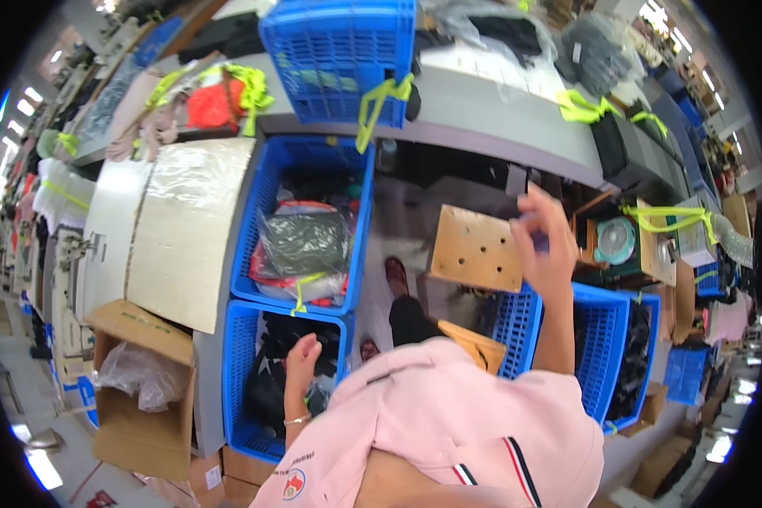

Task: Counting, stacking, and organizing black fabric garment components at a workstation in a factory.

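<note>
My left hand (301, 357) reaches down into the near blue crate (236, 381), its bent fingers against the dark garments (271, 385) inside; whether it grips them is unclear. My right hand (543, 245) is raised at chest height beside a wooden stool seat with holes (476, 247). Its fingers pinch a small dark-blue thing (539, 243). My pink shirt (449, 423) fills the lower middle.
A second blue crate (258, 229) with bagged clothes stands just beyond the near one, and a third (339, 51) sits on the grey table (499, 110). An open cardboard box (135, 406) is at the left. More blue crates (603, 339) and a small fan (615, 240) are at the right.
</note>
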{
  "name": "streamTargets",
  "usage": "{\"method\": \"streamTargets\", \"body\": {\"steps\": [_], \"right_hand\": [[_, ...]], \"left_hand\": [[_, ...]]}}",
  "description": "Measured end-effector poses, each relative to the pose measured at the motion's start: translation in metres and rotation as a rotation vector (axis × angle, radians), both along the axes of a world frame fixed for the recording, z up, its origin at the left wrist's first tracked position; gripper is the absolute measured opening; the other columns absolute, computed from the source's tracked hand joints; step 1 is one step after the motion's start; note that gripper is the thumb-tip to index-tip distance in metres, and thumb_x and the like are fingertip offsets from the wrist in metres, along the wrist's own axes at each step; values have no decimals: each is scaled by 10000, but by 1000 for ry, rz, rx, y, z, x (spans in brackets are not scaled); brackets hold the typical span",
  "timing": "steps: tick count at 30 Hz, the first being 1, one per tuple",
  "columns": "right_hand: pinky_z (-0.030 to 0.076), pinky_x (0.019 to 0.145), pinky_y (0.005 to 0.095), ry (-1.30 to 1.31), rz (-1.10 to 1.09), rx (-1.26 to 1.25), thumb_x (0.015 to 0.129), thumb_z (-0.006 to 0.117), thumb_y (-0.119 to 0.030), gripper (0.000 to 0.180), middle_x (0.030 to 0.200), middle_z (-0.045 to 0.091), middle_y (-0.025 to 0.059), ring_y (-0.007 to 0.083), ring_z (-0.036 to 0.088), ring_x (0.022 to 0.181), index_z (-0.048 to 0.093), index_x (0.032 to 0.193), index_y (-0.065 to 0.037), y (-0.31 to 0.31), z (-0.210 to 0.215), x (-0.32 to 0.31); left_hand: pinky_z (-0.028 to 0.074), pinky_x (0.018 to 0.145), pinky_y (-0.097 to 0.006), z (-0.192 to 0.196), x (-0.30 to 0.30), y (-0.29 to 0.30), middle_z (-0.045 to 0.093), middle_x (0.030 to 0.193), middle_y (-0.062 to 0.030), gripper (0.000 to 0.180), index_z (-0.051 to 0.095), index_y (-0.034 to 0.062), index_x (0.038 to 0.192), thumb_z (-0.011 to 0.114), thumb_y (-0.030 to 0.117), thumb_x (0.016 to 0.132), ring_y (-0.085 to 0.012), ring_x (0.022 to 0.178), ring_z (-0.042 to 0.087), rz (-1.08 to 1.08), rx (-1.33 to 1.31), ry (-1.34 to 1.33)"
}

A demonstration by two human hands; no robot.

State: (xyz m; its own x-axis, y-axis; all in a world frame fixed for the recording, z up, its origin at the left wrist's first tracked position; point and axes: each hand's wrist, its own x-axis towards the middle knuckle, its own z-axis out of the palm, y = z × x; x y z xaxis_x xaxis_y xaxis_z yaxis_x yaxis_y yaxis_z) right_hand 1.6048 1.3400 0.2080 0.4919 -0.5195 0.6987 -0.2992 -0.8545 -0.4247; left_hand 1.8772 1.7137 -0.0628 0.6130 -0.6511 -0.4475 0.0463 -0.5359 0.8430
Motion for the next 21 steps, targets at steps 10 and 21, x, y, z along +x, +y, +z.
{"method": "streamTargets", "body": {"steps": [10, 21], "right_hand": [[552, 810, 331, 238, -158, 329, 863, 793, -143, 807, 1503, 467, 103, 230, 676, 1005, 381, 1557, -142, -207, -25, 60], [478, 1041, 519, 296, -70, 291, 875, 765, -154, 856, 1641, 236, 218, 522, 484, 1314, 290, 1588, -135, -302, -136, 152]], "left_hand": [[532, 938, -305, 26, 62, -213, 669, 1287, -146, 470, 598, 35, 1395, 709, 179, 961, -184, 1113, 652, -48, -135, -16], [520, 970, -348, 73, 113, -357, 567, 1423, -110, 580, 564, 80, 1430, 780, 192, 903, -226, 1241, 578, -115, -327, -58]]}}
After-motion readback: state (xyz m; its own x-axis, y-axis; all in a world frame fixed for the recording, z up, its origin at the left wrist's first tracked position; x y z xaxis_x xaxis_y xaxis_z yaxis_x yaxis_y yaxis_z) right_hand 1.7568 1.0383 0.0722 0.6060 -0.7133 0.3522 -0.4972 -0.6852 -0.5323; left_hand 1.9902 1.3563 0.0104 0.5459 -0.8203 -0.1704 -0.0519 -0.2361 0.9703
